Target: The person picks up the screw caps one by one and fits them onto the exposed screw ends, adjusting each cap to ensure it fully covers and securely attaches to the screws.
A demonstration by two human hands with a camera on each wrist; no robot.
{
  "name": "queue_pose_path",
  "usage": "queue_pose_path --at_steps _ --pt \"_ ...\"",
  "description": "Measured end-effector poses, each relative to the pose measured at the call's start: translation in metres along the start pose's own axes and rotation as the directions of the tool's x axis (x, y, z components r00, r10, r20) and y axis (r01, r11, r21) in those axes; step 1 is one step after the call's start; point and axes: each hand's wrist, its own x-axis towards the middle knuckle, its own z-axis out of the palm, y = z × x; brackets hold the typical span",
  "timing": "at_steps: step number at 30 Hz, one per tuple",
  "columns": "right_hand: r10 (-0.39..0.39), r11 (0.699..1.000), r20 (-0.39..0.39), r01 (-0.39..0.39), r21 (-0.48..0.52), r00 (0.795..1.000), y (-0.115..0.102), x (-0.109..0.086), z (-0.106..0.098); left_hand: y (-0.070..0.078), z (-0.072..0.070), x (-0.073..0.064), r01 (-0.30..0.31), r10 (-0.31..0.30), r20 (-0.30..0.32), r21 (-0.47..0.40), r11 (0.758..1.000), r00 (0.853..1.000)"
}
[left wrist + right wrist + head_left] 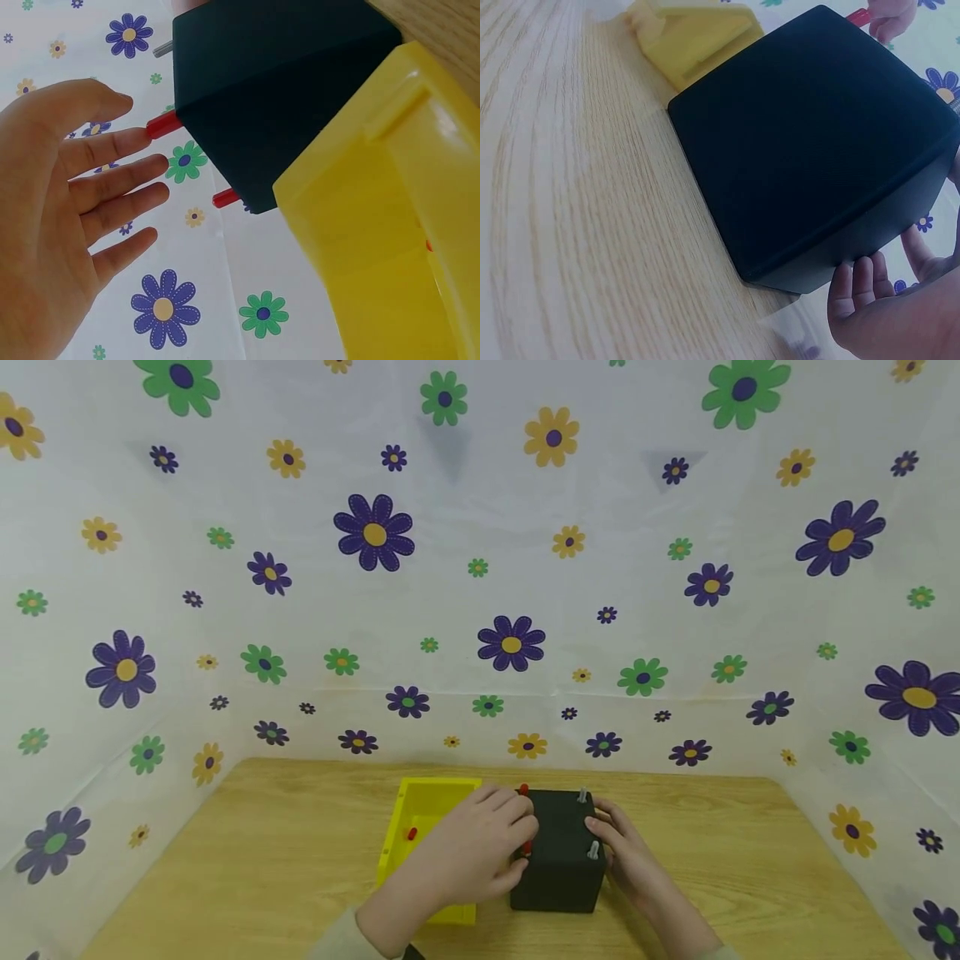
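A black block (557,887) stands on the table with upright pegs at its top corners. Its left side carries two red pegs (161,124); two grey pegs (594,850) rise on the right. My left hand (480,843) is over the block's left edge. In the left wrist view its index fingertip touches the end of the near red peg, while the thumb stays apart and the other fingers hold nothing. My right hand (633,860) grips the block's right side, thumb at the top edge and fingers (862,281) against the side face.
Just left of the block is a yellow bin (387,845), partly covered by my left forearm. A small red piece (412,833) lies inside it. Flower-printed white sheeting (450,585) surrounds the wooden table (285,852) at the back and sides.
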Motion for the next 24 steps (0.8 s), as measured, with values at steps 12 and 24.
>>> queue_pose_path --at_steps 12,24 --pt "-0.004 1.0 0.003 0.004 -0.017 1.0 -0.0012 -0.0005 -0.0008 -0.0021 0.0017 -0.0015 0.007 -0.008 -0.037 -0.039 0.999 0.999" --pt "-0.011 1.0 0.005 0.011 -0.018 1.0 -0.0005 -0.0006 -0.0012 0.0004 0.0019 -0.0031 0.007 -0.007 0.015 -0.016 1.0 1.0"
